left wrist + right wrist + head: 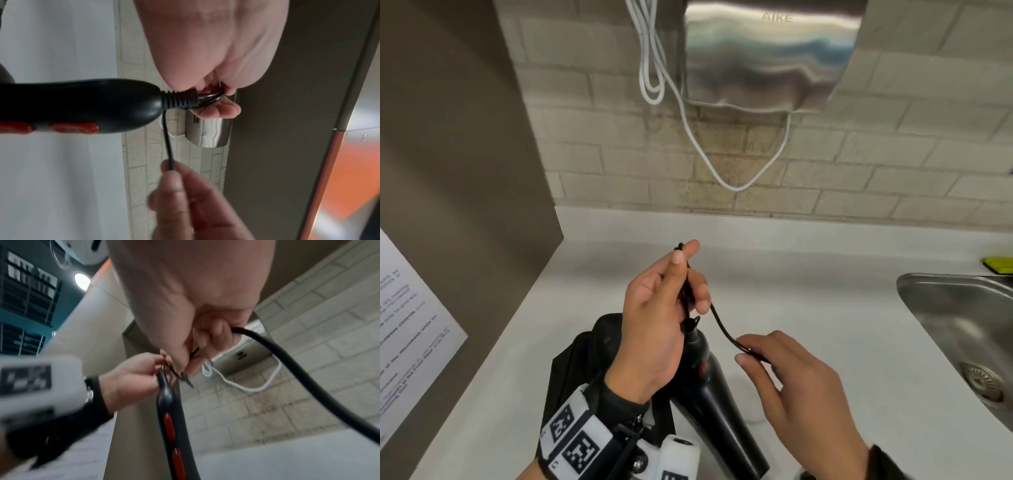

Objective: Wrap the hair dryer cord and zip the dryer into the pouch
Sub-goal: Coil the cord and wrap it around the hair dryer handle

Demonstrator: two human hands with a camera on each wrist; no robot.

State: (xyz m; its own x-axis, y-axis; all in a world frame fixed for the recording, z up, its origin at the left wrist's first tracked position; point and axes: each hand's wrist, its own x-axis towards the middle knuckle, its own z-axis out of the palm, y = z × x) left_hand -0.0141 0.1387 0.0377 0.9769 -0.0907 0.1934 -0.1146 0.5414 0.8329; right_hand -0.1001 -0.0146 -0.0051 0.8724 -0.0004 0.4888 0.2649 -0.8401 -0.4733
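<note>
Both hands grip the cord [719,324]: left hand [657,308] above, right hand [787,380] lower.

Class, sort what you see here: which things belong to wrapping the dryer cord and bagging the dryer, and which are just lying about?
Belong to the job:
- black hair dryer with red buttons
- thin black cord, looped in the left hand, pinched by the right hand
- black fabric pouch under the dryer

Just lying about:
- steel sink
- wall-mounted steel hand dryer
- white cable
- yellow sponge

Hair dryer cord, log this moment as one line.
step: wrapping cord | left hand: holds coils | right hand: pinches cord | dryer: on pouch, unzipped
</note>
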